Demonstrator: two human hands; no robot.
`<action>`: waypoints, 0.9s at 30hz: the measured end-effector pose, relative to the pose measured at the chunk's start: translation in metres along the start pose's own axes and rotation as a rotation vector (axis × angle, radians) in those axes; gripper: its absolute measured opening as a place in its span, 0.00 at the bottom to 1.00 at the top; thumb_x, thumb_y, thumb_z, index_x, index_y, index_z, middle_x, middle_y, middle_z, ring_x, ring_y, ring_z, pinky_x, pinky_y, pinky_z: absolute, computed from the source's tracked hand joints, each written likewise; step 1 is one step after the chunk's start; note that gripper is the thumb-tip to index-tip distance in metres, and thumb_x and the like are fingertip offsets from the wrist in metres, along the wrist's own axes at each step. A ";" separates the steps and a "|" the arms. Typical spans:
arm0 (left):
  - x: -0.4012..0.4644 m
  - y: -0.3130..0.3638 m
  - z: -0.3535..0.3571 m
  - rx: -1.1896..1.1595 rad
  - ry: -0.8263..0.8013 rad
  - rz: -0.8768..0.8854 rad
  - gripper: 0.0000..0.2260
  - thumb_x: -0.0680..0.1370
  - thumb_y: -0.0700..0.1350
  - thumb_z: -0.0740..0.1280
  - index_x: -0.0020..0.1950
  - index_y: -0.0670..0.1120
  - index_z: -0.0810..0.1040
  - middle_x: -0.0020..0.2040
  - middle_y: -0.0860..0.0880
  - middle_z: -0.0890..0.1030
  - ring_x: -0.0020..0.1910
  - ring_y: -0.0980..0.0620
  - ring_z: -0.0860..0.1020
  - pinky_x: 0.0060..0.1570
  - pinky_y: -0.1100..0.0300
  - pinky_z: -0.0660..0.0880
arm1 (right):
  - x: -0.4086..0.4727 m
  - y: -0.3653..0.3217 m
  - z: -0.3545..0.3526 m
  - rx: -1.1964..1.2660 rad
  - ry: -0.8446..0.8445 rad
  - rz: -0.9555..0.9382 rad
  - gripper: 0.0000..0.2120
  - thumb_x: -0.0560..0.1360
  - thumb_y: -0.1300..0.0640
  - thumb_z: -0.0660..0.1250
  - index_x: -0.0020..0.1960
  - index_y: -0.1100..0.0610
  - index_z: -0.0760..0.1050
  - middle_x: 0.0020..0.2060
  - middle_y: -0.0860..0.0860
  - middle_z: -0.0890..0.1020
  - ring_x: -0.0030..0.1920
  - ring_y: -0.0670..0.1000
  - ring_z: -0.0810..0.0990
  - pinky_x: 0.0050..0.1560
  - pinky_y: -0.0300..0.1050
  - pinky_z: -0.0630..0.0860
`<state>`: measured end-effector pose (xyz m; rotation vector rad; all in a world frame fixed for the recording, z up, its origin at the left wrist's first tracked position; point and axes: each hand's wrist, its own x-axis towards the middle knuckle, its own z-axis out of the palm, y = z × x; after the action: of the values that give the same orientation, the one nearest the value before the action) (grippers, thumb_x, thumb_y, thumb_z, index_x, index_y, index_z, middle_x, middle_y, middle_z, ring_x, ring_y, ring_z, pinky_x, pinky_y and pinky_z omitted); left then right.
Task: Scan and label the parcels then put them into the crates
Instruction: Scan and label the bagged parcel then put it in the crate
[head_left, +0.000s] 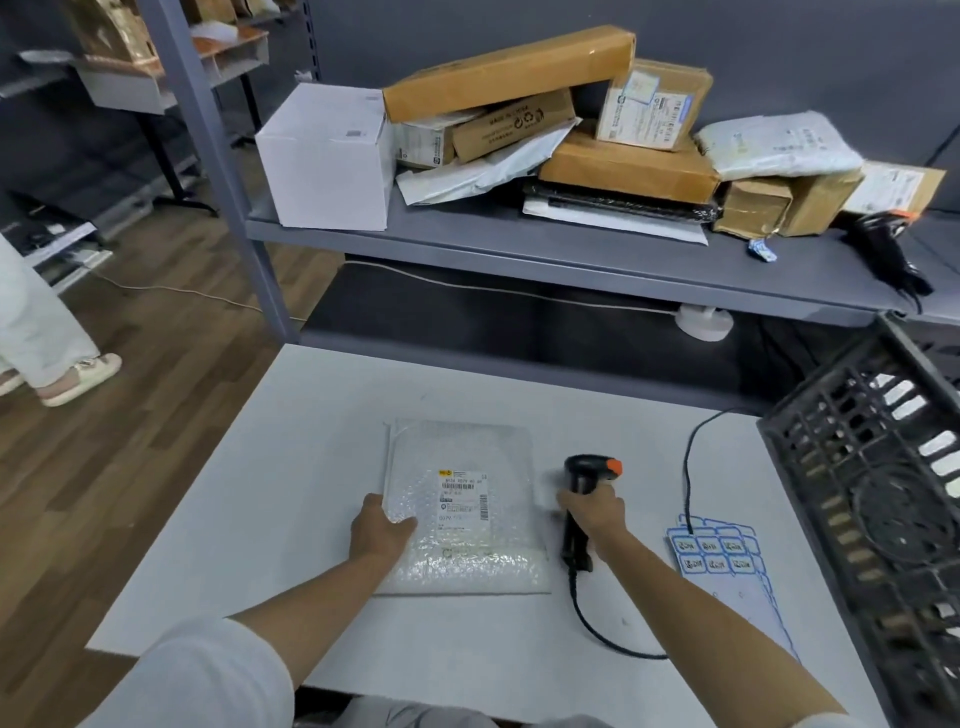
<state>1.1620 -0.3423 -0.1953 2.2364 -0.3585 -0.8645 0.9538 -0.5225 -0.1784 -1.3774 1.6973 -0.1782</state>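
A bubble-wrap mailer parcel lies flat on the white table, its printed shipping label facing up. My left hand rests on the parcel's left edge, fingers gripping it. My right hand is closed around the handle of a black barcode scanner with an orange trigger button, just right of the parcel. A sheet of blue-bordered stickers lies to the right of the scanner. A black plastic crate stands tilted at the table's right edge.
A grey shelf behind the table carries a white box, several cardboard boxes, poly mailers and a second black scanner. The scanner's cable loops across the table. A person's leg stands at the left.
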 end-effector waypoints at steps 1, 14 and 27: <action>0.001 0.002 0.001 0.002 -0.002 0.002 0.25 0.73 0.43 0.72 0.66 0.38 0.67 0.59 0.39 0.76 0.56 0.41 0.76 0.54 0.54 0.74 | -0.006 -0.005 -0.002 0.115 -0.030 -0.021 0.21 0.69 0.50 0.68 0.56 0.63 0.72 0.50 0.57 0.75 0.44 0.54 0.75 0.40 0.45 0.73; -0.001 0.016 0.004 0.034 -0.037 0.009 0.30 0.73 0.44 0.72 0.70 0.38 0.63 0.64 0.38 0.73 0.62 0.40 0.73 0.57 0.54 0.71 | -0.080 -0.033 0.001 0.383 -0.628 -0.130 0.05 0.72 0.60 0.57 0.42 0.59 0.72 0.35 0.51 0.73 0.29 0.48 0.70 0.34 0.40 0.68; -0.006 0.016 0.002 0.069 -0.050 -0.011 0.30 0.73 0.44 0.72 0.70 0.38 0.63 0.64 0.39 0.72 0.61 0.41 0.74 0.53 0.56 0.71 | -0.079 -0.032 0.002 0.399 -0.636 -0.093 0.05 0.69 0.60 0.58 0.41 0.58 0.72 0.34 0.50 0.73 0.29 0.48 0.68 0.31 0.39 0.67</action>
<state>1.1566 -0.3521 -0.1820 2.2856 -0.4053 -0.9278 0.9748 -0.4674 -0.1166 -1.0599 1.0044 -0.1062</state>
